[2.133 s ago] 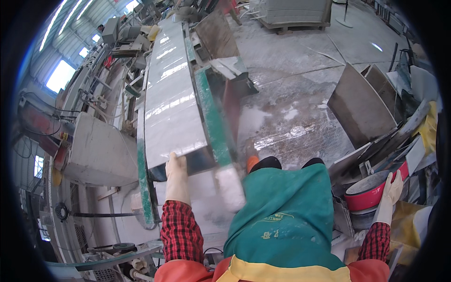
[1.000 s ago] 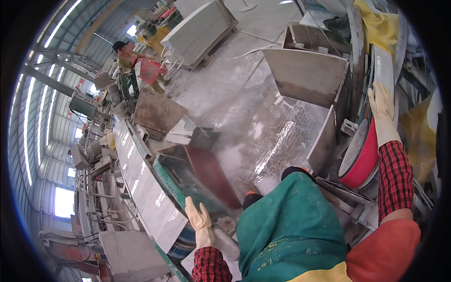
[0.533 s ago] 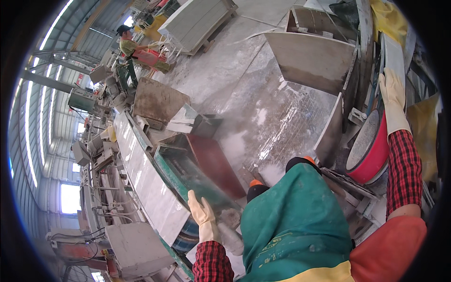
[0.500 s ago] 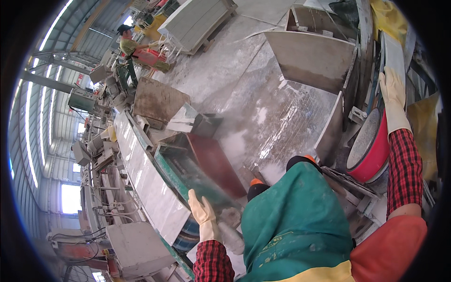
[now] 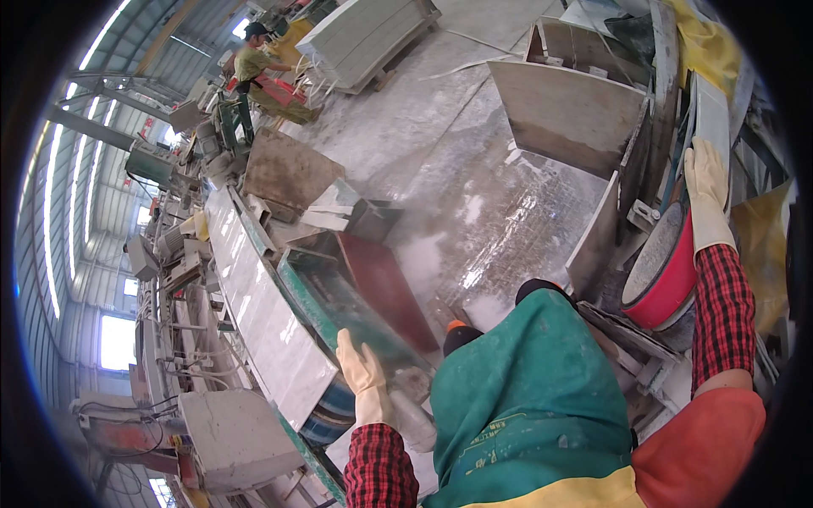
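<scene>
The left hand (image 5: 366,378), in a pale glove, lies flat and open on the wet end of a long stone slab (image 5: 262,305). The slab sits on a green machine table (image 5: 330,296) at the person's left. The right hand (image 5: 707,190), also gloved, reaches up with fingers spread against a leaning white slab (image 5: 716,114), above a red tub (image 5: 669,271). The grey floor (image 5: 474,169) is wet. Far off, another person (image 5: 254,68) works in the big shed.
</scene>
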Action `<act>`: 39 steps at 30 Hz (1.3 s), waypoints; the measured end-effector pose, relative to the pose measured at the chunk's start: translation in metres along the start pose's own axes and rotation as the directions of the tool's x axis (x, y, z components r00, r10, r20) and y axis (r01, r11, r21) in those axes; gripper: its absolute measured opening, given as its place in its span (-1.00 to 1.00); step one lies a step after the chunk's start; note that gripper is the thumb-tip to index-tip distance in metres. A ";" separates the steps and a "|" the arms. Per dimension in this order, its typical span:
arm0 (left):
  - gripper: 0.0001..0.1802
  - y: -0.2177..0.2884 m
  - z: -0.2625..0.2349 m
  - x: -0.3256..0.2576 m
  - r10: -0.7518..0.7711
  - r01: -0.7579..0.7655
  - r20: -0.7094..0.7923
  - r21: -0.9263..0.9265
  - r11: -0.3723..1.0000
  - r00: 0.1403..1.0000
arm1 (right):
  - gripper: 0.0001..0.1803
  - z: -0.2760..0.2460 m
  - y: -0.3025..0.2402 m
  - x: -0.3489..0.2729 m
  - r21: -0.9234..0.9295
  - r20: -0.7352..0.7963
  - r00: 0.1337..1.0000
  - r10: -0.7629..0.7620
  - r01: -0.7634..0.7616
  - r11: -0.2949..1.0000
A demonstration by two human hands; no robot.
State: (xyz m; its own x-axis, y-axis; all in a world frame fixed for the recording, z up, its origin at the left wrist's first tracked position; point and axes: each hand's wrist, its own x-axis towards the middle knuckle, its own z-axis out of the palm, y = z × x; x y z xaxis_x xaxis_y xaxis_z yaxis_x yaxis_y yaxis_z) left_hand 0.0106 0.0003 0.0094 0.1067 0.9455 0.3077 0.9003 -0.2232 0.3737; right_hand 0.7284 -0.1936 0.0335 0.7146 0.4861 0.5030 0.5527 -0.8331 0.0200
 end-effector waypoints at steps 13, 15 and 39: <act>-0.47 -0.007 0.003 0.000 0.056 -0.057 -0.027 -0.008 0.998 0.998 | -0.62 0.001 0.000 -0.009 -0.030 -0.012 1.000 -0.017 0.017 0.999; -0.47 -0.006 0.003 0.000 0.055 -0.055 -0.026 -0.016 0.998 0.998 | -0.62 -0.004 -0.002 -0.010 -0.030 0.009 1.000 -0.015 0.015 0.999; -0.46 0.000 -0.004 0.000 0.044 -0.046 -0.039 -0.053 0.998 0.998 | -0.62 -0.024 -0.017 -0.035 -0.031 -0.002 1.000 -0.014 0.014 0.999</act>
State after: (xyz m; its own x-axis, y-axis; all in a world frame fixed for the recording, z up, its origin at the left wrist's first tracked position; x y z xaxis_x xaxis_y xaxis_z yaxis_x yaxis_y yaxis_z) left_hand 0.0083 -0.0011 0.0128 0.1300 0.9248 0.3576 0.8707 -0.2790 0.4050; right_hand 0.6837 -0.2027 0.0366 0.7056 0.4973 0.5048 0.5492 -0.8339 0.0539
